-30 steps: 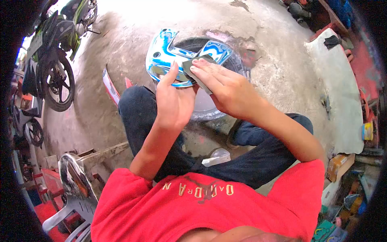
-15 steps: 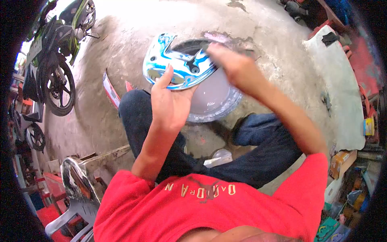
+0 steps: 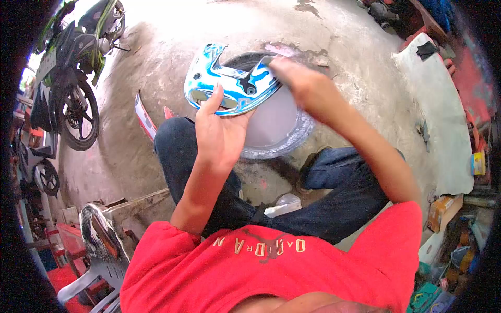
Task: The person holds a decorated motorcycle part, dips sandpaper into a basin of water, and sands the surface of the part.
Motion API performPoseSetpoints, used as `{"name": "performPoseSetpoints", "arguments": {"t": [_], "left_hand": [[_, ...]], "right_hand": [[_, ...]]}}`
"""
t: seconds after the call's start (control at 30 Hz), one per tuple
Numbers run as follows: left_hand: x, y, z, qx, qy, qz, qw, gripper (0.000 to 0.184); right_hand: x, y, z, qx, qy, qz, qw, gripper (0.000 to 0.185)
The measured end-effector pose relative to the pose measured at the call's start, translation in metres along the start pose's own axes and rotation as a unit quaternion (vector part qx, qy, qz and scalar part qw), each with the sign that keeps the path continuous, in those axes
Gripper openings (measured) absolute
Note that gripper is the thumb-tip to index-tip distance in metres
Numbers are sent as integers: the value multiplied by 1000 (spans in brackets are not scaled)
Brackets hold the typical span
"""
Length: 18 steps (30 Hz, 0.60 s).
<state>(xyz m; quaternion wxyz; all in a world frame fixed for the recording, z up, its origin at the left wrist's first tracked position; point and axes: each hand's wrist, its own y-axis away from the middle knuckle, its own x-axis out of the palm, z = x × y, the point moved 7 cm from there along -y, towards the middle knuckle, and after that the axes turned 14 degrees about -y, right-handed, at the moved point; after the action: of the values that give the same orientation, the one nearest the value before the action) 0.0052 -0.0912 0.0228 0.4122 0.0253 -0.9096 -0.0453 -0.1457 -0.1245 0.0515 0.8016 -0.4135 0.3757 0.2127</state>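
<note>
A curved plastic motorcycle panel (image 3: 211, 86), patchy white and blue with several holes, is held above a round basin (image 3: 305, 130) of grey liquid. My left hand (image 3: 222, 130) grips its near left edge, thumb on top and the other fingers hidden underneath. At the panel's right-hand tip, my right hand (image 3: 308, 88) is closed, its fingertips pressed to the surface. Something dark and thin shows under those fingers, too blurred to name.
A motorcycle (image 3: 75, 99) stands at the upper left. Near my left knee lies a red and white panel piece (image 3: 144, 119). A plastic chair (image 3: 99, 235) is at the lower left. Tools and boxes, one of them a cardboard box (image 3: 443, 211), line the right side.
My right hand stays at the panel's tip, with only a slight shift. The panel has tilted a little in my left hand.
</note>
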Motion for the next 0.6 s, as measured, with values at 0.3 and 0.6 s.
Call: {"name": "performPoseSetpoints", "arguments": {"t": [0.3, 0.6], "left_hand": [[-3, -3, 3, 4, -30, -14, 999, 38], [-3, -3, 2, 9, -25, -10, 1000, 38]], "right_hand": [[8, 4, 13, -26, 8, -8, 1000, 45], [7, 7, 21, -1, -21, -21, 1000, 48]]}}
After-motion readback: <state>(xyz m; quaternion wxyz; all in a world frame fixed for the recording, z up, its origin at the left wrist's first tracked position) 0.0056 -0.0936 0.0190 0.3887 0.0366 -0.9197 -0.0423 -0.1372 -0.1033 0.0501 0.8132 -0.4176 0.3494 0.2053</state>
